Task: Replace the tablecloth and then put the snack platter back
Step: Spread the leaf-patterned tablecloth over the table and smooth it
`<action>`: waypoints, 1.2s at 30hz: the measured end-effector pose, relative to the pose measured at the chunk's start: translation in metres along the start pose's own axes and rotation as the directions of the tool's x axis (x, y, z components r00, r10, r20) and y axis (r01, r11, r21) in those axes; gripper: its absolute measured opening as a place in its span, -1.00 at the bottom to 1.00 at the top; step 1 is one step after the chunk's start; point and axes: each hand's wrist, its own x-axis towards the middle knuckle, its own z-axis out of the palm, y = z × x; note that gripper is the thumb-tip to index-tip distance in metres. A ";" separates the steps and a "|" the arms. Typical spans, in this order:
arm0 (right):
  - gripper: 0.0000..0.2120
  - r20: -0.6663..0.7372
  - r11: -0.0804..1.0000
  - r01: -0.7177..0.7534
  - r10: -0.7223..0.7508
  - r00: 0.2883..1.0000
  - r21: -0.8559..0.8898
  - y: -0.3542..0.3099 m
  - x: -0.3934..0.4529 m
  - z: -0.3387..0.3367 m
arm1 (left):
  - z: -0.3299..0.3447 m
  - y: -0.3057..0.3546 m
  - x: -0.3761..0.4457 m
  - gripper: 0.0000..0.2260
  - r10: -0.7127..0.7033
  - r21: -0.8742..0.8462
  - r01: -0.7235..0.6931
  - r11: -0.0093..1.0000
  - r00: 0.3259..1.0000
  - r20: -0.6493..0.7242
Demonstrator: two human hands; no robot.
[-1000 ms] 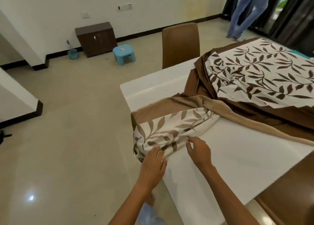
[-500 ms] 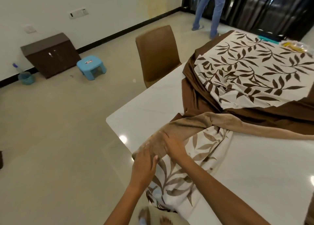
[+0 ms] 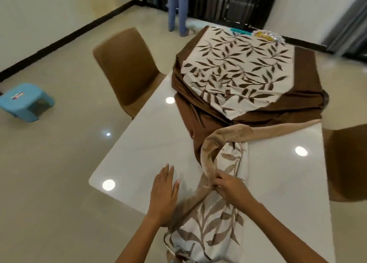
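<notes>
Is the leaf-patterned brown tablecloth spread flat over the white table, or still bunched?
Still bunched. The leaf-patterned brown tablecloth lies heaped at the far end, a twisted strip trailing to the right hand; white table shows bare.

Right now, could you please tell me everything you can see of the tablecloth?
The tablecloth is cream fabric printed with brown leaves, with dark brown and tan borders. Its far part lies fairly flat, though creased, over the far end of the white table; the near part is bunched into a twisted rope running toward the near edge and hanging over it. The right hand grips the twist; the left hand lies flat beside it.
</notes>
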 end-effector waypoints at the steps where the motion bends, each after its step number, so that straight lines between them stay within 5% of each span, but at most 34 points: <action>1: -0.93 -0.030 0.998 -0.064 0.064 0.998 0.004 0.008 -0.019 -0.012 | 0.002 0.005 0.006 -0.33 0.055 0.021 -0.056 0.998 0.998 0.024; 3: -0.88 -0.107 0.978 -0.207 0.208 0.972 0.019 0.021 -0.058 -0.032 | 0.011 0.018 0.018 -0.16 0.166 0.072 -0.173 0.982 0.981 0.098; 6: -0.79 -0.191 0.911 -0.413 0.405 0.894 -0.003 0.040 -0.114 -0.049 | 0.032 0.043 0.032 -0.16 0.287 0.101 -0.311 0.945 0.936 0.204; 10: -0.65 -0.276 0.711 -0.698 0.691 0.668 0.092 0.057 -0.173 -0.048 | 0.065 0.079 0.039 -0.33 0.436 0.052 -0.470 0.881 0.850 0.296; 13: -0.55 -0.304 0.643 -0.736 0.759 0.576 0.212 0.053 -0.180 -0.033 | 0.082 0.108 0.032 -0.32 0.502 0.017 -0.535 0.844 0.802 0.322; 16: -0.79 -0.300 0.608 -0.718 0.793 0.530 0.339 0.033 -0.153 -0.015 | 0.095 0.117 0.026 -0.16 0.453 0.045 -0.503 0.863 0.809 0.374; 20: -0.69 -0.205 0.519 -0.774 0.854 0.477 0.363 0.024 -0.118 0.009 | 0.105 0.105 0.018 -0.05 0.366 0.186 -0.452 0.873 0.856 0.365; 23: -0.94 -0.215 0.443 -0.712 0.895 0.392 0.545 0.033 -0.108 0.003 | 0.098 0.102 0.017 -0.03 0.285 0.253 -0.371 0.894 0.904 0.319; 28: -0.81 -0.031 0.179 -0.545 0.963 0.269 0.819 0.059 -0.138 -0.025 | 0.067 0.075 0.031 -0.01 0.145 0.283 -0.220 0.934 0.954 0.263; 32: -0.67 -0.049 0.102 -0.701 0.994 0.096 0.705 0.086 -0.200 -0.031 | 0.034 0.021 0.038 -0.04 0.089 0.366 -0.192 0.910 0.956 0.281; 35: -0.89 -0.193 0.069 -0.874 0.981 -0.029 0.481 0.081 -0.229 -0.038 | 0.008 -0.008 0.037 -0.06 0.091 0.415 -0.204 0.887 0.957 0.276; 36: -0.83 -0.257 0.069 -0.917 0.966 -0.037 0.393 0.074 -0.230 -0.038 | 0.002 -0.009 0.035 -0.10 0.101 0.417 -0.200 0.886 0.963 0.249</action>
